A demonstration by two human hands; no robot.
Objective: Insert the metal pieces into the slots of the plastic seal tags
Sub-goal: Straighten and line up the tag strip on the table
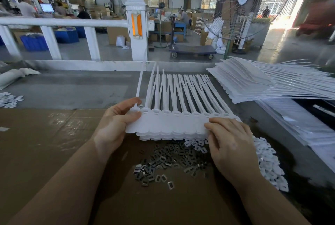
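Observation:
A stack of white plastic seal tag strips (174, 125) is held just above the cardboard, its long tails fanning away from me. My left hand (116, 121) grips the stack's left end, thumb on top near the first slot. My right hand (228, 139) grips the right end, fingers curled over the top edge. Below the stack lies a heap of small grey metal pieces (166, 163) on the brown cardboard sheet (45, 143). Neither hand holds a metal piece that I can see.
A pile of small white plastic caps (270, 163) lies right of the metal pieces. A big fanned stack of tag sheets (253, 81) covers the right of the grey table (72, 88). More white caps (9, 99) sit far left. A white railing (72, 23) stands beyond.

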